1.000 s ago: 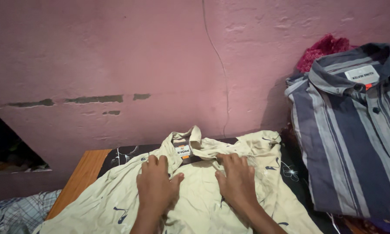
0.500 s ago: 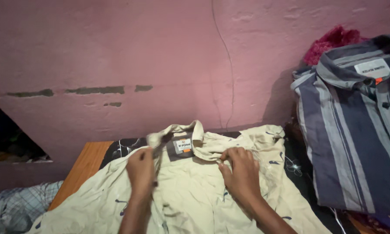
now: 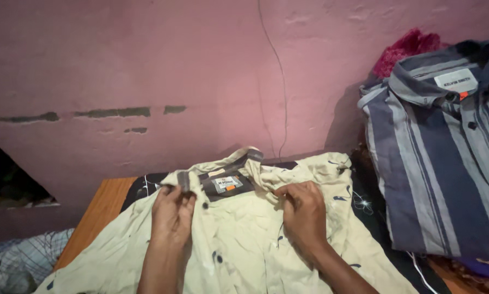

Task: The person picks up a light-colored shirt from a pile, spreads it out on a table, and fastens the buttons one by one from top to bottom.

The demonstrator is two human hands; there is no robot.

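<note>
I count two shirts, two hands, one table. The cream shirt [image 3: 244,245] lies spread flat in front of me on the table [image 3: 95,215], collar end away from me and toward the pink wall [image 3: 146,65]. The second one, a blue and grey striped shirt [image 3: 440,158], sits folded on a pile to my right, well apart from both hands, with a bit of crimson fuzzy cloth [image 3: 405,49] showing behind it.

My left hand [image 3: 171,215] rests on the cream shirt just below the collar's left end, and its fingers are closed in a pinch on the collar edge there, lifting that corner a little. My right hand [image 3: 304,212] lies on the shirt's right shoulder, fingers curled and pinching a fold of cloth beside the collar. The collar [image 3: 228,174] sits between my two hands, its grey inner band showing one small label with an orange tab under it. One dark button is visible just right of my left hand.

The cream cloth is thin, soft and heavily creased, scattered with small dark navy marks. The striped shirt looks crisper, with broad vertical bands and a row of dark buttons. The table shows an orange-brown wooden edge at the left, with a dark patterned cover [image 3: 364,207] under the shirt. A pale checked cloth [image 3: 16,261] lies bunched at the lower left. The wall is rough plaster with chipped patches.
</note>
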